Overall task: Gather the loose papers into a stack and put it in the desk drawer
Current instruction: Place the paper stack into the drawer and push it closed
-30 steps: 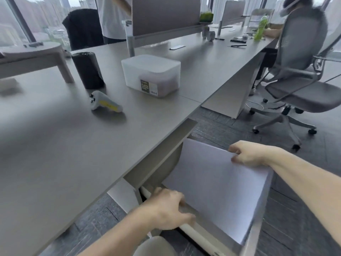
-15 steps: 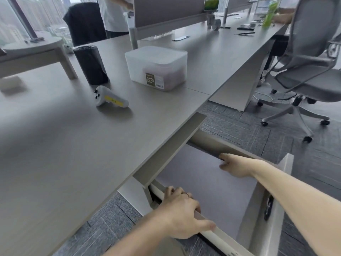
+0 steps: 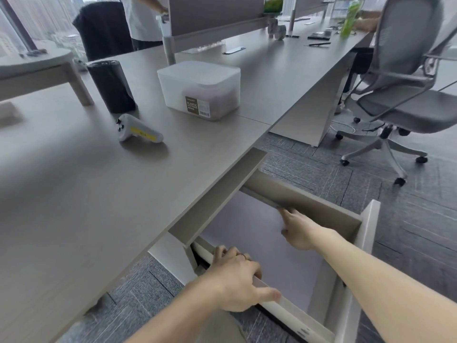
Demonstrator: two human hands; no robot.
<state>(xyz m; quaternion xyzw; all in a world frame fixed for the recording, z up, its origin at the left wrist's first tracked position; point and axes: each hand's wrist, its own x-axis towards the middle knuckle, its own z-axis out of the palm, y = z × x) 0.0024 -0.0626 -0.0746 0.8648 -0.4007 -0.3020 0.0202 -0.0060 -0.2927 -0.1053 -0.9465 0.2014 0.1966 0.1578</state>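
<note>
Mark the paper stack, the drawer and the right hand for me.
paper stack (image 3: 249,233): head view, bare top sheet.
drawer (image 3: 369,226): head view, front panel.
right hand (image 3: 300,232): head view, back of hand.

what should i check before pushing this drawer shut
1. Paper stack lying flat on the drawer floor: ok.
2. Right hand out of the drawer: not ok, it is inside, fingers at the far wall.
3. Left hand off the near side rail: not ok, it grips it.
4. No loose sheets on the desk: ok, none visible.
5. No sheet edge riding over the walls: cannot tell, arms cover part.
</note>
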